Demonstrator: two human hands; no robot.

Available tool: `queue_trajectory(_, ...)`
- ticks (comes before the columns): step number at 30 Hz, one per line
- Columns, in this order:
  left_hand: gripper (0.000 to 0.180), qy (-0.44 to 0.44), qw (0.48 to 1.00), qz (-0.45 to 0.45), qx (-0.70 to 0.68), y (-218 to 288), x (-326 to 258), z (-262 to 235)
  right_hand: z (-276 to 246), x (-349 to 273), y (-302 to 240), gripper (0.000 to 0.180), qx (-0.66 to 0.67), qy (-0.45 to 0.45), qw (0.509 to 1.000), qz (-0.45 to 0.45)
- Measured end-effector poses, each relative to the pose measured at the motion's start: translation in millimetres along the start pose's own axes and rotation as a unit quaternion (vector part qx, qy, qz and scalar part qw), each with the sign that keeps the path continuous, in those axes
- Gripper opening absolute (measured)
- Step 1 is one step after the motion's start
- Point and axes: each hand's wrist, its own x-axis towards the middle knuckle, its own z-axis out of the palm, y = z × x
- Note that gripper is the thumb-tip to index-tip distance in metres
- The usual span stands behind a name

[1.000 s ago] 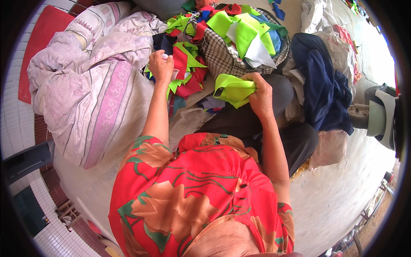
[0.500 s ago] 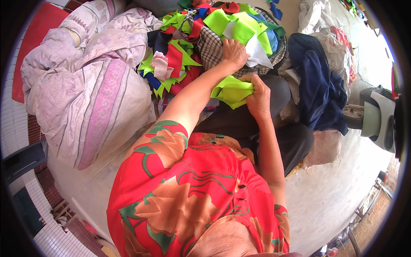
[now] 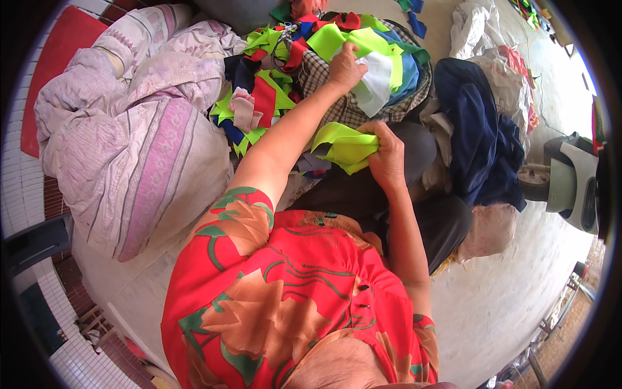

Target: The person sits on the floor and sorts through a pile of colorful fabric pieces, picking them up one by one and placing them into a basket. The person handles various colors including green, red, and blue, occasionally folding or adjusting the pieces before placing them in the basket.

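My right hand (image 3: 387, 155) is closed on a folded lime-green cloth scrap (image 3: 346, 148), held above my dark-trousered lap. My left hand (image 3: 346, 69) reaches to a heap of cloth scraps on a brown checked cloth (image 3: 316, 81). Its bent fingers pinch the edge of a lime-green scrap (image 3: 370, 43) on top. Beside that hand lies a white scrap (image 3: 377, 87), with a blue scrap (image 3: 407, 78) to its right. Left of the heap, more scraps in lime, red and navy are piled, among them a pale pink scrap (image 3: 245, 110).
A large bundle wrapped in pale patterned cloth (image 3: 139, 155) fills the left side. To the right lie a navy garment (image 3: 476, 123) and white plastic bags (image 3: 476, 29). A grey-green machine (image 3: 570, 178) stands at the far right. A red board (image 3: 55, 71) is at the upper left.
My left hand has moved up and slightly left over the heap, its fingers now at the lime-green scrap. My right hand has shifted slightly left, and its scrap hangs more open.
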Motion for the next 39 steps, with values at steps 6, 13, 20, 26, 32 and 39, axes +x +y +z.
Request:
queue_trajectory(6, 0.047, -0.034, 0.991, -0.128, 0.013, -27.1, 32.2, 9.1, 0.7, -0.1, 0.0, 0.029, 0.0, -0.003, 1.0, 0.007)
queue_trajectory(13, 0.037, -0.005, 0.989, -0.11, 0.099, -4.6, 18.2, -5.4, 0.0, -1.0, 1.7, 0.028, -0.003, 0.005, 1.0, -0.005)
queue_trajectory(20, 0.017, 0.042, 0.993, 0.03, -0.11, 33.3, -26.3, -55.0, 0.1, -2.1, 1.2, 0.029, -0.008, 0.01, 1.0, -0.006)
queue_trajectory(26, 0.014, 0.142, 0.966, 0.144, -0.161, 44.5, -47.1, -102.4, 3.6, -1.3, -0.1, 0.028, -0.002, 0.015, 1.0, -0.017)
queue_trajectory(32, 0.018, 0.069, 0.76, -0.026, -0.646, 32.9, -47.0, -148.6, 3.7, -3.7, -2.1, 0.023, -0.004, 0.008, 1.0, -0.005)
queue_trajectory(39, 0.025, -0.045, 0.622, -0.052, -0.78, -17.4, -57.6, -186.8, 2.8, -7.2, 0.7, 0.025, -0.015, 0.01, 1.0, 0.0)
